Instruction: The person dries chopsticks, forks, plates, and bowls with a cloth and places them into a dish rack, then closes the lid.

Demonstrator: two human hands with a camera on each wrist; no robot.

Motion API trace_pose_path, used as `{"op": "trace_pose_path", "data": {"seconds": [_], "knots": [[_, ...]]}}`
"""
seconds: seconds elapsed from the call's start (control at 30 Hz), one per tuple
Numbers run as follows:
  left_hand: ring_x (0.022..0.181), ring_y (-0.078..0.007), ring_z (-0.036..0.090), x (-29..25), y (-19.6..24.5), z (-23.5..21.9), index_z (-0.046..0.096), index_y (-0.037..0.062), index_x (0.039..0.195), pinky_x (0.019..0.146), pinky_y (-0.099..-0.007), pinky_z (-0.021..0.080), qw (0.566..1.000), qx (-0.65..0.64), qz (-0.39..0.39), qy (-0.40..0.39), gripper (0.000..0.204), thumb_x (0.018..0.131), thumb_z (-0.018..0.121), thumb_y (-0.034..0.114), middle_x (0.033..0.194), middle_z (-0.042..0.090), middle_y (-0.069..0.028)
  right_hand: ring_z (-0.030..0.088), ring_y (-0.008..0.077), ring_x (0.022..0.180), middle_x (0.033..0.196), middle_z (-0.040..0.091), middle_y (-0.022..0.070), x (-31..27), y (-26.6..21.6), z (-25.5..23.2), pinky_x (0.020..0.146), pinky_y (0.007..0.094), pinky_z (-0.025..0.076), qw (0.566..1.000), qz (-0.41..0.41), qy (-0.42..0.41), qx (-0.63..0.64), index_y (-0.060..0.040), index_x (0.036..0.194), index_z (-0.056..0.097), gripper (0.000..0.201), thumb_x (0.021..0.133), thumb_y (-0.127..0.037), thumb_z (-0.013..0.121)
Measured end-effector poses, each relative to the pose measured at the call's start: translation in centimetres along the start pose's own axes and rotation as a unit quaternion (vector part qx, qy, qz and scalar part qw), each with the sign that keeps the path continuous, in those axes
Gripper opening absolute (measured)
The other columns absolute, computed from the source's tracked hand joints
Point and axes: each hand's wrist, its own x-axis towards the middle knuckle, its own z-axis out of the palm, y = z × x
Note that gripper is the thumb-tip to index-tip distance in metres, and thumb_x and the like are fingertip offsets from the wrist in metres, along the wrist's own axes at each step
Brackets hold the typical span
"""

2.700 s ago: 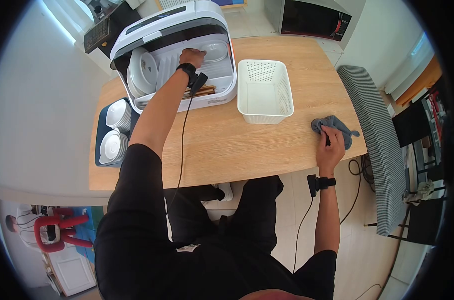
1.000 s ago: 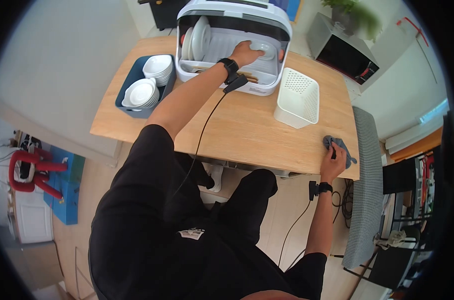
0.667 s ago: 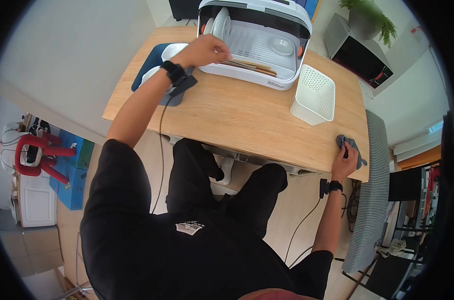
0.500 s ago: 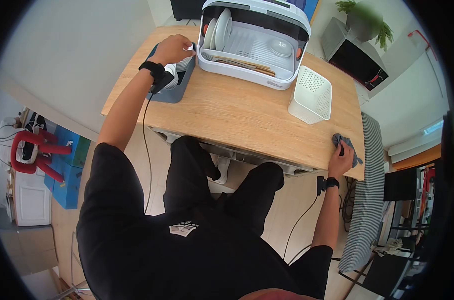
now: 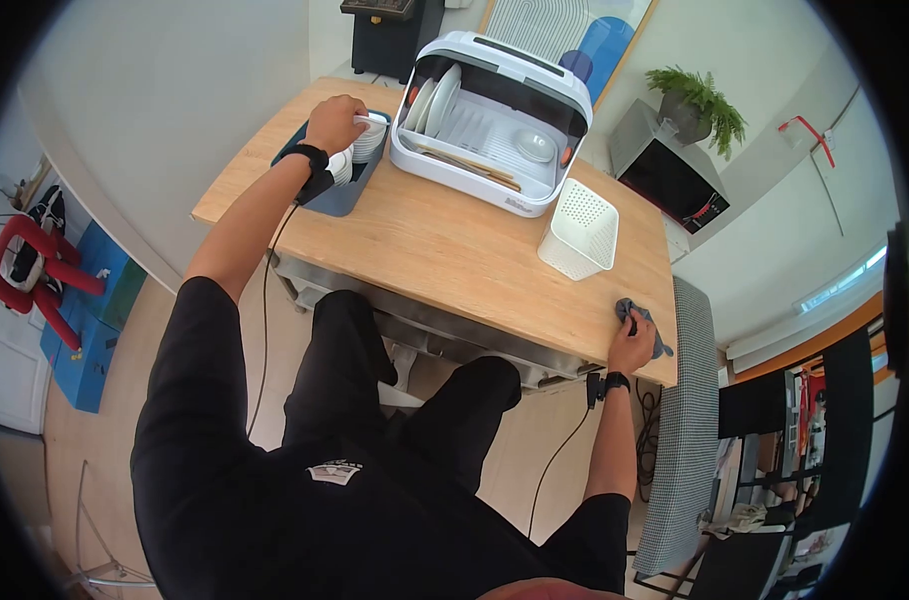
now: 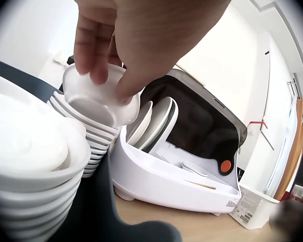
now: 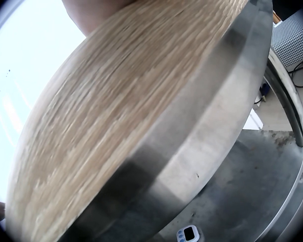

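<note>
My left hand point(image 5: 335, 125) pinches the rim of a white bowl point(image 6: 98, 98); the bowl tilts over the top of a bowl stack point(image 6: 93, 146). A second stack of white bowls point(image 6: 33, 196) stands beside it in the blue-grey bin point(image 5: 335, 200). At the table's front right corner my right hand point(image 5: 630, 347) holds a bunched grey cloth point(image 5: 626, 305). Only a bit of that hand shows in the right wrist view, and the cloth is hidden there. To the right of the bin, the white dish drying box point(image 5: 475, 190) has its lid up.
Plates point(image 5: 440, 105) lean upright in the box's left side; a small white dish point(image 5: 537, 147) lies at its right. Chopsticks point(image 5: 475, 165) rest in the front tray. A white perforated basket point(image 5: 580, 235) stands to the right. A checked bench point(image 5: 680, 430) runs along the table's right side.
My left hand has left the small dish in the drying box, moved left to the bin and taken hold of a bowl. My right hand stays on the cloth. The head view has shifted.
</note>
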Motion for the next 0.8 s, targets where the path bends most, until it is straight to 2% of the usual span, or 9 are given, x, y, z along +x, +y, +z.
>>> {"op": "trace_pose_path", "data": {"seconds": [0.1, 0.2, 0.3, 0.33, 0.47, 0.53, 0.67, 0.73, 0.8], "knots": [[0.088, -0.0330, 0.069, -0.6, 1.4, -1.4, 0.075, 0.0075, 0.090, 0.082, -0.0421, 0.055, 0.996, -0.018, 0.012, 0.082, 0.027, 0.076, 0.081, 0.029, 0.092, 0.071, -0.0134, 0.064, 0.0316, 0.093, 0.097, 0.067, 0.0103, 0.0, 0.1, 0.1, 0.083, 0.0411, 0.050, 1.000, 0.006, 0.004, 0.011, -0.0103, 0.103, 0.075, 0.017, 0.087, -0.011, 0.069], [0.078, -0.0308, 0.068, -1.8, 4.9, -4.1, 0.071, 0.0050, 0.084, 0.072, -0.0392, 0.054, 0.996, -0.047, 0.027, 0.065, 0.043, 0.073, 0.084, 0.045, 0.086, 0.069, -0.0154, 0.064, 0.0316, 0.094, 0.098, 0.067, 0.0103, 0.0, 0.5, 0.2, 0.083, 0.0412, 0.050, 1.000, 0.001, 0.001, 0.016, -0.0103, 0.104, 0.075, 0.018, 0.087, -0.011, 0.069], [0.076, -0.0297, 0.067, -3.2, 7.9, -4.6, 0.070, 0.0047, 0.085, 0.070, -0.0381, 0.053, 0.991, -0.123, 0.043, 0.019, 0.044, 0.076, 0.083, 0.046, 0.085, 0.068, -0.0145, 0.064, 0.0317, 0.095, 0.100, 0.067, 0.0101, 0.0, 0.4, 0.1, 0.083, 0.0413, 0.050, 0.999, 0.012, 0.003, 0.029, -0.0103, 0.104, 0.074, 0.017, 0.088, -0.011, 0.069], [0.075, -0.0282, 0.066, -3.2, 8.2, -3.4, 0.067, 0.0042, 0.087, 0.068, -0.0368, 0.051, 0.983, -0.160, 0.086, 0.016, 0.046, 0.078, 0.081, 0.047, 0.084, 0.067, -0.0140, 0.064, 0.0320, 0.095, 0.099, 0.066, 0.0100, 0.0, 0.2, 0.0, 0.083, 0.0416, 0.050, 1.000, 0.014, 0.006, 0.020, -0.0101, 0.104, 0.074, 0.017, 0.088, -0.011, 0.069], [0.080, -0.0235, 0.065, -3.4, 11.7, -1.4, 0.067, 0.0031, 0.088, 0.072, -0.0353, 0.052, 0.956, -0.205, 0.126, -0.167, 0.049, 0.079, 0.082, 0.049, 0.084, 0.067, -0.0116, 0.063, 0.0313, 0.096, 0.099, 0.066, 0.0092, 0.1, 0.0, -0.1, 0.084, 0.0409, 0.050, 0.999, 0.034, -0.004, 0.033, -0.0105, 0.103, 0.075, 0.016, 0.088, -0.011, 0.069], [0.076, -0.0194, 0.062, -3.7, 13.5, 0.3, 0.068, 0.0031, 0.090, 0.069, -0.0344, 0.049, 0.926, -0.241, 0.139, -0.253, 0.043, 0.078, 0.085, 0.041, 0.080, 0.066, -0.0091, 0.062, 0.0308, 0.097, 0.099, 0.066, 0.0087, 0.0, -0.1, -0.2, 0.084, 0.0404, 0.050, 0.998, 0.044, 0.001, 0.042, -0.0109, 0.102, 0.075, 0.015, 0.088, -0.010, 0.069], [0.076, -0.0170, 0.061, -2.9, 17.0, 2.8, 0.069, 0.0030, 0.091, 0.068, -0.0326, 0.048, 0.889, -0.217, 0.195, -0.352, 0.043, 0.076, 0.087, 0.038, 0.079, 0.066, -0.0069, 0.063, 0.0299, 0.097, 0.099, 0.066, 0.0072, 0.1, -0.4, -0.5, 0.084, 0.0396, 0.051, 0.997, 0.043, 0.008, 0.060, -0.0117, 0.100, 0.075, 0.014, 0.087, -0.010, 0.069], [0.077, -0.0166, 0.062, -2.5, 18.5, 4.1, 0.070, 0.0035, 0.091, 0.069, -0.0315, 0.048, 0.857, -0.232, 0.156, -0.432, 0.041, 0.074, 0.089, 0.035, 0.080, 0.067, -0.0057, 0.063, 0.0309, 0.094, 0.098, 0.066, 0.0087, 0.2, -0.2, -0.4, 0.083, 0.0397, 0.051, 0.997, 0.042, 0.009, 0.065, -0.0096, 0.101, 0.074, 0.016, 0.085, -0.006, 0.070], [0.080, -0.0156, 0.063, -2.1, 19.8, 5.2, 0.070, 0.0032, 0.091, 0.070, -0.0299, 0.049, 0.844, -0.247, 0.157, -0.450, 0.042, 0.071, 0.091, 0.034, 0.082, 0.069, -0.0055, 0.064, 0.0312, 0.092, 0.096, 0.065, 0.0100, 0.4, -0.1, -0.4, 0.082, 0.0396, 0.051, 0.996, 0.046, 0.003, 0.082, -0.0071, 0.101, 0.073, 0.018, 0.083, -0.002, 0.071]]}}
